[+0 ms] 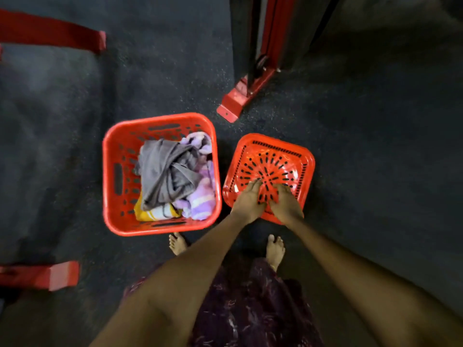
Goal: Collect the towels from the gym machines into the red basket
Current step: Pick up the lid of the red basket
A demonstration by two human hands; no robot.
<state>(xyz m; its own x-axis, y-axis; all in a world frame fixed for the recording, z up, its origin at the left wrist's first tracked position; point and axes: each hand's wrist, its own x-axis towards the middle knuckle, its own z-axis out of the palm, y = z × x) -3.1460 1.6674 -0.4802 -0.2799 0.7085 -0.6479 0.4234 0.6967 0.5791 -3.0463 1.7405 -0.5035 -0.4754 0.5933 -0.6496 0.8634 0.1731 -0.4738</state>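
Head view looks straight down: the red basket [110, 176] sits on the dark floor [375, 171], towels [172, 176] heaped inside, mouth up. Just to its right lies the perforated lid [280, 156], flat. Both hands are on the lid's near edge, left hand [246, 199] and right hand [285, 204] side by side, fingers curled through its slots. The basket is left of the fingers, nearer the left hand. Squarish basket, no clear long axis. Looks like the lid goes across leftward.
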